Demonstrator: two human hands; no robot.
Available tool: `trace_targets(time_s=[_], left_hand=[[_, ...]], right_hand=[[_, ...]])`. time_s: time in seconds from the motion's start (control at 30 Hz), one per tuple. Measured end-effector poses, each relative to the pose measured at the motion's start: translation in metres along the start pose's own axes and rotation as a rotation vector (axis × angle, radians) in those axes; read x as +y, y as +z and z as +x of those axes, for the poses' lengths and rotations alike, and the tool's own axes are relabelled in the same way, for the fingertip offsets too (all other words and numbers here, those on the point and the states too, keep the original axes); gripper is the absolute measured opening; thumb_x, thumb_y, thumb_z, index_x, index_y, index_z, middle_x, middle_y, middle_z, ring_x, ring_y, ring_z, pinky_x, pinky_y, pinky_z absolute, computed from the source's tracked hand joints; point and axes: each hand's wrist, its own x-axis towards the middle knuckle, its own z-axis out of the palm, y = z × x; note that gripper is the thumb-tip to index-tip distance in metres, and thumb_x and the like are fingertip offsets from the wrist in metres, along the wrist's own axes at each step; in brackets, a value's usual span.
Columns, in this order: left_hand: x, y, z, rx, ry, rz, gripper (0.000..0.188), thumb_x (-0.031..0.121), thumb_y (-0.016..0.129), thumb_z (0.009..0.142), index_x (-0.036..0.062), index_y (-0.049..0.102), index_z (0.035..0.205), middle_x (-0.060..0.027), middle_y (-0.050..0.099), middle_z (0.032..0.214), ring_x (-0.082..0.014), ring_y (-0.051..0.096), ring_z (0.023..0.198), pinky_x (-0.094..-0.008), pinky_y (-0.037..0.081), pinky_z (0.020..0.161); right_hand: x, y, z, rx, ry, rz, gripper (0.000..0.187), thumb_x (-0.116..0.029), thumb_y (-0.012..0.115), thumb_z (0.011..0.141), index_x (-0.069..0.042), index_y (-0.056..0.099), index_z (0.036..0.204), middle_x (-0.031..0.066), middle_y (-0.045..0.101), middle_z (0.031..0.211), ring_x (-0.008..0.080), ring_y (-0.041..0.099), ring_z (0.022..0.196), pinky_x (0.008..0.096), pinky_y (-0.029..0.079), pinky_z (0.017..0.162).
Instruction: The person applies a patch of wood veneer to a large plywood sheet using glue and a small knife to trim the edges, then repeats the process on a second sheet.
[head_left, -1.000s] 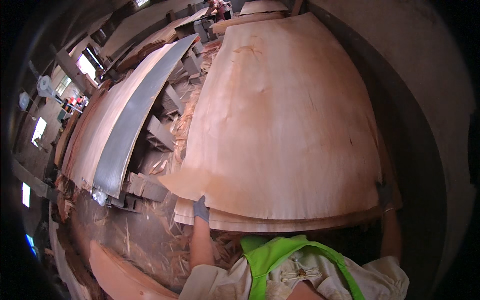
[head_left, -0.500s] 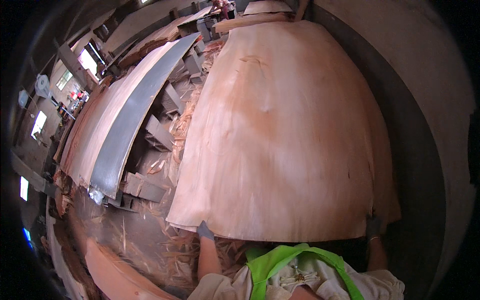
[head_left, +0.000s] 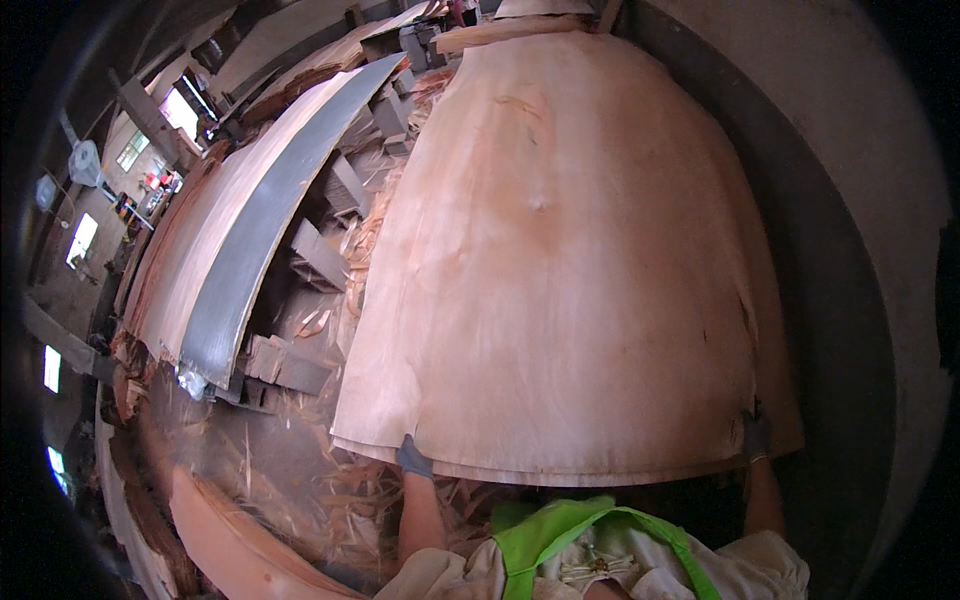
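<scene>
A broad, pale pinkish-brown wood veneer sheet (head_left: 560, 300) stretches away from me on top of a stack. A second sheet's edge shows just under its near edge. My left hand (head_left: 414, 457), in a grey glove, is closed on the sheet's near edge toward the left corner, with the thumb side on top. Toward the right corner my right hand (head_left: 756, 436), gloved too, grips the same edge beside a dark split in the veneer. The fingers under the sheet are hidden on both sides.
On the left lies another veneer stack with a dark grey strip-shaped board (head_left: 255, 235) along it. Concrete blocks (head_left: 318, 257) and veneer scraps (head_left: 360, 500) cover the floor between. A curved veneer piece (head_left: 240, 545) sits at lower left. A wall (head_left: 850, 170) runs along the right.
The sheet's near edge has shifted slightly, and more of the layer beneath shows along it. My right hand has moved a little forward with the edge; my left hand keeps nearly the same place.
</scene>
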Motion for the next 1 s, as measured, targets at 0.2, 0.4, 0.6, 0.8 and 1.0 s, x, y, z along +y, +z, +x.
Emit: trace_targets(time_s=[0.2, 0.4, 0.6, 0.8, 1.0], left_hand=[[-0.003, 0.016, 0.026, 0.042, -0.05, 0.078, 0.04, 0.027, 0.048, 0.09, 0.0056, 0.046, 0.124, -0.0133, 0.052, 0.121, -0.0326, 0.049, 0.111, -0.0511, 0.041, 0.092], [0.01, -0.003, 0.013, 0.085, -0.012, -0.068, 0.039, 0.023, 0.049, 0.092, 0.0078, 0.044, 0.127, -0.0152, 0.05, 0.123, -0.032, 0.05, 0.11, -0.0488, 0.042, 0.092], [0.006, -0.011, 0.037, 0.345, -0.126, 0.109, 0.043, 0.029, 0.058, 0.087, 0.002, 0.048, 0.12, -0.0163, 0.056, 0.114, -0.0318, 0.057, 0.093, -0.0446, 0.051, 0.075], [0.032, -0.114, 0.053, 0.518, 0.022, 0.998, 0.045, 0.037, 0.047, 0.091, -0.0013, 0.059, 0.11, -0.0191, 0.062, 0.102, -0.026, 0.062, 0.086, -0.0378, 0.052, 0.068], [0.022, -0.043, 0.056, 0.252, 0.253, 1.966, 0.038, 0.038, 0.047, 0.09, 0.0051, 0.058, 0.106, -0.0145, 0.061, 0.099, -0.0248, 0.059, 0.085, -0.0361, 0.048, 0.074]], right_hand=[[0.064, -0.007, 0.069, -0.015, -0.132, -0.253, 0.05, -0.032, 0.049, 0.092, 0.003, 0.043, 0.127, 0.018, 0.046, 0.13, 0.0299, 0.045, 0.116, 0.0371, 0.036, 0.098], [0.056, 0.006, 0.054, -0.083, -0.234, -0.381, 0.051, -0.035, 0.049, 0.091, 0.006, 0.048, 0.121, 0.0163, 0.054, 0.121, 0.0268, 0.051, 0.108, 0.0349, 0.042, 0.089], [0.179, 0.004, 0.054, -0.084, -0.123, -0.268, 0.051, -0.034, 0.048, 0.092, 0.004, 0.044, 0.126, 0.0151, 0.05, 0.125, 0.0263, 0.049, 0.109, 0.0355, 0.041, 0.089], [0.189, 0.023, 0.074, -0.226, -0.045, -0.299, 0.051, -0.032, 0.047, 0.093, 0.0, 0.038, 0.131, 0.0141, 0.046, 0.129, 0.0262, 0.046, 0.112, 0.0361, 0.039, 0.091], [0.203, -0.011, 0.116, -0.209, 0.004, -0.324, 0.052, -0.03, 0.046, 0.093, -0.003, 0.033, 0.136, 0.013, 0.042, 0.134, 0.0262, 0.043, 0.114, 0.0367, 0.038, 0.093]])
